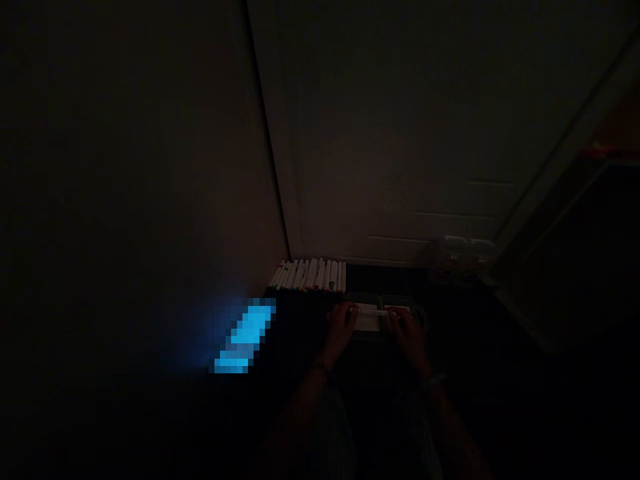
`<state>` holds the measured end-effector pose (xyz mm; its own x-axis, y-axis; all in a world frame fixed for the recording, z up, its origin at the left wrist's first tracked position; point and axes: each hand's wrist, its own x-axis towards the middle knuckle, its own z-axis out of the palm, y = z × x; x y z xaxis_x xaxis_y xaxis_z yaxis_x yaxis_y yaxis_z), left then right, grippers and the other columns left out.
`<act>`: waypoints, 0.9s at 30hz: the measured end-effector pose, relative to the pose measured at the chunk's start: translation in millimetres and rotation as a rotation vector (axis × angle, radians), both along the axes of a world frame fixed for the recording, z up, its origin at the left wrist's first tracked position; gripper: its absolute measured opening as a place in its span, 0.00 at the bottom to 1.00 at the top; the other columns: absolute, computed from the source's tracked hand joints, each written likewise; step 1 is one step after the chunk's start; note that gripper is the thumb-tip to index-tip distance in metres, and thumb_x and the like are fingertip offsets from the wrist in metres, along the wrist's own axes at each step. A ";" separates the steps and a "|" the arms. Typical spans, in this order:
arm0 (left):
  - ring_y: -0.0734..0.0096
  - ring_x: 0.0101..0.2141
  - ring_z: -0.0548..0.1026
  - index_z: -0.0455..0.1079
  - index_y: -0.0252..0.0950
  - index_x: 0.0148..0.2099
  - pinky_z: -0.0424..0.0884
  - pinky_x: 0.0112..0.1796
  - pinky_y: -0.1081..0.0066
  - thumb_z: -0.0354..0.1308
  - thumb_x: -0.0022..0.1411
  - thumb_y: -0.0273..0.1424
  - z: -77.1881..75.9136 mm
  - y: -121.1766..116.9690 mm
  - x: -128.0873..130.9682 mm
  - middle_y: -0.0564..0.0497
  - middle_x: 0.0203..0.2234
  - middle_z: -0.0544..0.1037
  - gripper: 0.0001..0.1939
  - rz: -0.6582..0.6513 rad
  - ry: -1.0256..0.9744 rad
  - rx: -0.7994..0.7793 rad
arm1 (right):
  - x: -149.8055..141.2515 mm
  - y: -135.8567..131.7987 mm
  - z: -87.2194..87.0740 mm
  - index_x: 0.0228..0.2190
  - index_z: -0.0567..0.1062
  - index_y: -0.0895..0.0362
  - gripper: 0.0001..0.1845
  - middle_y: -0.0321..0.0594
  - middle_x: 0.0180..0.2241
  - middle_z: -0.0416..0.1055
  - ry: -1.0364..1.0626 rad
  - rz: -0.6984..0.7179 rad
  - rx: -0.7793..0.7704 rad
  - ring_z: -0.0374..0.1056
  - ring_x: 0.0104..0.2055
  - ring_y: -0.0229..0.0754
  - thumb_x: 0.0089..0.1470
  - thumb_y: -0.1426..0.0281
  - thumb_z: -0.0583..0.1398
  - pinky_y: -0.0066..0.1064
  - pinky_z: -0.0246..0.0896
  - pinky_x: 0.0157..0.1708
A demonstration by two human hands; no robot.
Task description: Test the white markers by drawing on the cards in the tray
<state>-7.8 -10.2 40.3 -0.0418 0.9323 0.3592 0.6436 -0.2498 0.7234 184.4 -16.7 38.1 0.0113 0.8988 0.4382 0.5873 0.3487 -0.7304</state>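
Note:
In the dim light, a slim white marker (pixel 373 312) spans the gap between my two hands, lying level. My left hand (pixel 342 320) pinches its left end, and my right hand (pixel 407 328) has its fingers closed on the other end. Beneath the marker is a clear plastic box (pixel 367 337) with something white and flat, perhaps paper (pixel 369 324), inside. A similar box (pixel 397 299) sits beside it, partly hidden by my right hand. Several white markers (pixel 313 275) lie side by side in a row beyond my left hand.
A pixelated, glowing blue screen (pixel 245 333) is at the left. Near the back right stand clear plastic containers (pixel 467 257). A pale panel (pixel 360 160) rises behind, and another surface (pixel 175 167) closes off the left. Much of the surroundings is too dark to make out.

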 end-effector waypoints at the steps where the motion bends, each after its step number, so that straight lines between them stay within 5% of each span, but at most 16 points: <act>1: 0.68 0.42 0.67 0.67 0.41 0.41 0.57 0.45 0.65 0.45 0.62 0.35 -0.5 0.3 0.1 0.52 0.38 0.74 0.10 0.003 -0.002 0.000 | 0.0 0.4 -0.4 0.41 0.71 0.55 0.20 0.42 0.40 0.71 0.002 -0.005 -0.007 0.66 0.39 0.42 0.58 0.58 0.47 0.31 0.60 0.37; 27: 0.69 0.40 0.69 0.65 0.41 0.41 0.58 0.44 0.66 0.45 0.62 0.36 -4.3 2.0 0.0 0.53 0.36 0.74 0.10 -0.001 0.009 0.025 | 0.1 2.1 -5.5 0.44 0.69 0.53 0.18 0.40 0.42 0.70 0.013 -0.015 -0.029 0.66 0.42 0.42 0.59 0.61 0.46 0.32 0.60 0.40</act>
<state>-7.8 -8.2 35.9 -0.0378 0.9229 0.3832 0.6500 -0.2686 0.7109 184.5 -14.6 32.6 0.0304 0.9107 0.4119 0.5827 0.3187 -0.7476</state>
